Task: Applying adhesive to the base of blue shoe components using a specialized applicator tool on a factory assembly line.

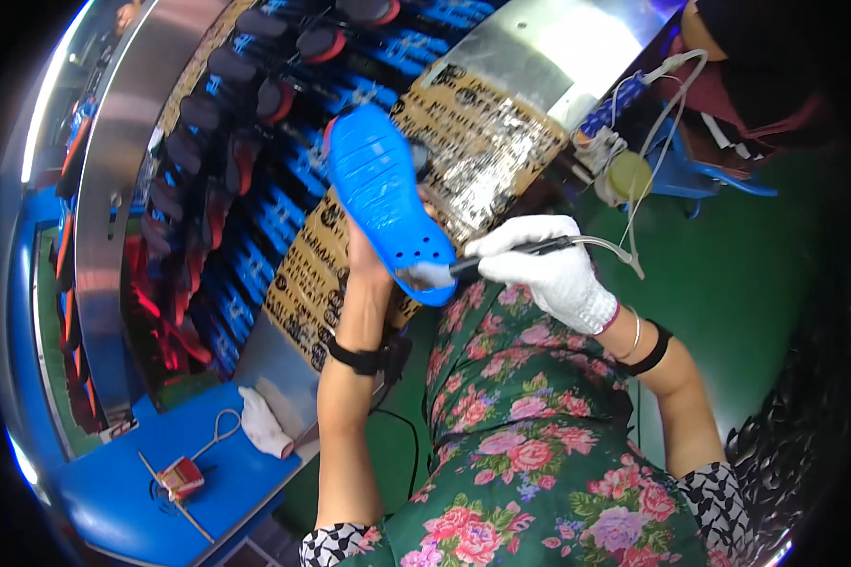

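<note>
My bare left hand is closed around a bright blue shoe sole from beneath, most of its fingers hidden by the sole. The sole is tilted, its end with several small round holes toward my right hand. My right hand, in a white knitted glove, grips a black-handled brush that has a thin tube at its back end. The brush's pale bristles touch the inside of the sole at the holed end.
A rack of dark shoes on blue supports runs along the left. Behind the sole lies printed brown sheeting, partly coated shiny. A blue table at lower left carries a white glove. Tubes hang by a blue stool at right.
</note>
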`<act>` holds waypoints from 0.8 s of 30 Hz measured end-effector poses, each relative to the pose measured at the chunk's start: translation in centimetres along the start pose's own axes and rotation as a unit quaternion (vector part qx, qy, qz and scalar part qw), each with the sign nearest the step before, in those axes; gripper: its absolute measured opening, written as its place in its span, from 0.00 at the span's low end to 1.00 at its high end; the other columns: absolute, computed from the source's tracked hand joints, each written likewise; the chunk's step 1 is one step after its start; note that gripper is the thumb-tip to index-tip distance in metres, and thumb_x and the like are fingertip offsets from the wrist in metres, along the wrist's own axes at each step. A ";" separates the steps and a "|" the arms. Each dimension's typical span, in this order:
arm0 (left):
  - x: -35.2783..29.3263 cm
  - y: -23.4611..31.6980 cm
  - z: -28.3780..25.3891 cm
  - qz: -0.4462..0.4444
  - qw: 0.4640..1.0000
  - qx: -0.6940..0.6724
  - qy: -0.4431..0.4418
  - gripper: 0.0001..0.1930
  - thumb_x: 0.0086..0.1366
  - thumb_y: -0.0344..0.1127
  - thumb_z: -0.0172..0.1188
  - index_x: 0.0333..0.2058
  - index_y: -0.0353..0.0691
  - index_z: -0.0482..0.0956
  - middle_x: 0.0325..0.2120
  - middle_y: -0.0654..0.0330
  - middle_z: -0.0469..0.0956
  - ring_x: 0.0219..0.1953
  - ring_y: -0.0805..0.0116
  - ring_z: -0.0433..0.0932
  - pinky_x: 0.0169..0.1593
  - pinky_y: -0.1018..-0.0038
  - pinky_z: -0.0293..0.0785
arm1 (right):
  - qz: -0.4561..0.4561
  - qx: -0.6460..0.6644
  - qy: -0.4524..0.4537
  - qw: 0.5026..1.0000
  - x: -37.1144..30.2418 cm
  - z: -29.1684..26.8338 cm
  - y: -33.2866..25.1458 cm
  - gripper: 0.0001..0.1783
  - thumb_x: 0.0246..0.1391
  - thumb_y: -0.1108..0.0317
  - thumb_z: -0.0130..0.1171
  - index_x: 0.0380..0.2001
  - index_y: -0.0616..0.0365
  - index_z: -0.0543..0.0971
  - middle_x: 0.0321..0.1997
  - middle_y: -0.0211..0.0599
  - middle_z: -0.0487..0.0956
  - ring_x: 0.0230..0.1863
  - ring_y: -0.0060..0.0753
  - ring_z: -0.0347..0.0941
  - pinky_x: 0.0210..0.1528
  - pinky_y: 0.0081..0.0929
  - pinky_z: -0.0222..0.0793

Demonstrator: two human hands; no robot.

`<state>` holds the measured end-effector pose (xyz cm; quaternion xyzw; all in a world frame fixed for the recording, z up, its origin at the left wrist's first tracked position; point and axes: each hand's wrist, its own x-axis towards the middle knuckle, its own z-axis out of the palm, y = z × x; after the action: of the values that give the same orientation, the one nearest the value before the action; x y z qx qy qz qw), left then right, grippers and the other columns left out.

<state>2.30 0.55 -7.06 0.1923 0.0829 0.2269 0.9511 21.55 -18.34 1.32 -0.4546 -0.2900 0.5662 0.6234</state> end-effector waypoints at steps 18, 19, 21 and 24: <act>-13.7 -6.2 4.6 0.007 0.964 -0.228 0.136 0.49 0.53 0.63 0.68 0.69 0.48 0.61 0.65 0.44 0.64 0.63 0.30 0.64 0.54 0.38 0.69 | 0.011 0.159 0.041 0.986 0.9 2.2 3.5 0.12 0.53 0.77 0.66 0.42 0.66 0.84 0.37 0.37 0.86 0.29 0.19 0.76 0.31 0.17 0.71; -13.0 -6.7 5.0 0.030 0.972 -0.211 0.101 0.50 0.52 0.62 0.69 0.69 0.47 0.61 0.65 0.44 0.64 0.62 0.31 0.65 0.52 0.41 0.71 | -0.006 0.140 0.035 0.989 1.1 2.3 2.9 0.12 0.53 0.77 0.67 0.43 0.65 0.85 0.38 0.38 0.86 0.31 0.20 0.78 0.32 0.18 0.72; -11.6 -7.7 4.9 0.062 0.977 -0.204 0.029 0.55 0.51 0.57 0.67 0.72 0.42 0.51 0.70 0.42 0.57 0.68 0.32 0.58 0.63 0.36 0.63 | -0.064 0.133 0.029 0.989 1.1 2.0 2.3 0.13 0.52 0.78 0.67 0.42 0.64 0.85 0.38 0.38 0.86 0.32 0.22 0.79 0.34 0.19 0.74; -9.3 -8.2 7.5 0.050 0.990 -0.112 0.068 0.59 0.50 0.61 0.70 0.73 0.43 0.48 0.69 0.43 0.58 0.72 0.40 0.54 0.69 0.37 0.56 | -0.131 0.060 0.014 0.989 1.0 2.2 -0.6 0.13 0.50 0.83 0.67 0.41 0.65 0.86 0.42 0.40 0.86 0.40 0.27 0.81 0.44 0.26 0.78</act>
<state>-0.78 -12.95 -2.90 0.0723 0.1116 0.2947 0.9463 20.09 -16.85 2.62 -0.3826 -0.3039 0.4892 0.7225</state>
